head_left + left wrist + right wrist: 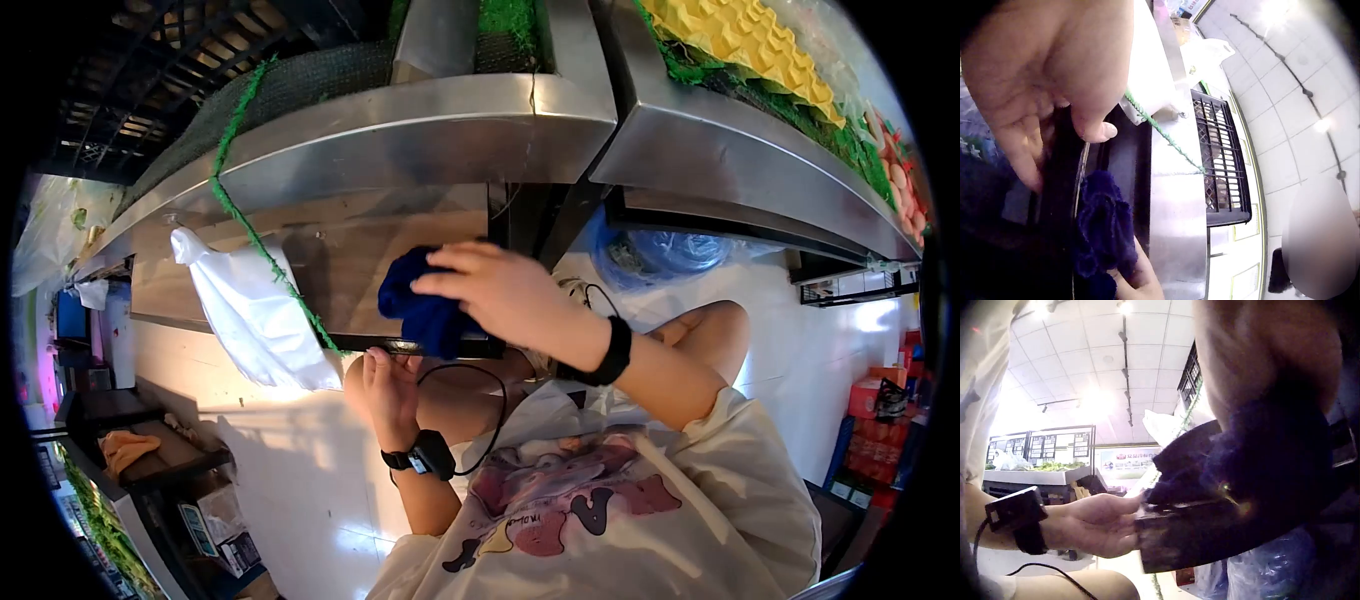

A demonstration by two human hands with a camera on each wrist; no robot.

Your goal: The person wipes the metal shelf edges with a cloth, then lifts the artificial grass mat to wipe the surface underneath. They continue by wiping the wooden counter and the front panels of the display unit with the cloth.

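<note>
A brown panel with a dark front edge [350, 235] juts out below a steel counter. On its front part lies a bunched dark blue cloth [425, 320], gripped from above by my right hand [510, 295]; the left wrist view shows this cloth [1107, 228] against the dark edge. My left hand [388, 398] holds the panel's front edge beside the cloth, thumb on top and fingers underneath, as the left wrist view shows the hand [1054, 69]. In the right wrist view the left hand [1097, 525] is at the panel's end, and the cloth [1260, 450] is in deep shadow.
A white plastic bag [250, 310] and a green cord [240, 215] hang over the panel's left part. The steel counter edge [400, 130] runs above. Blue plastic wrap [660, 250] lies under the right counter. A black cable [500, 410] loops from the left wrist.
</note>
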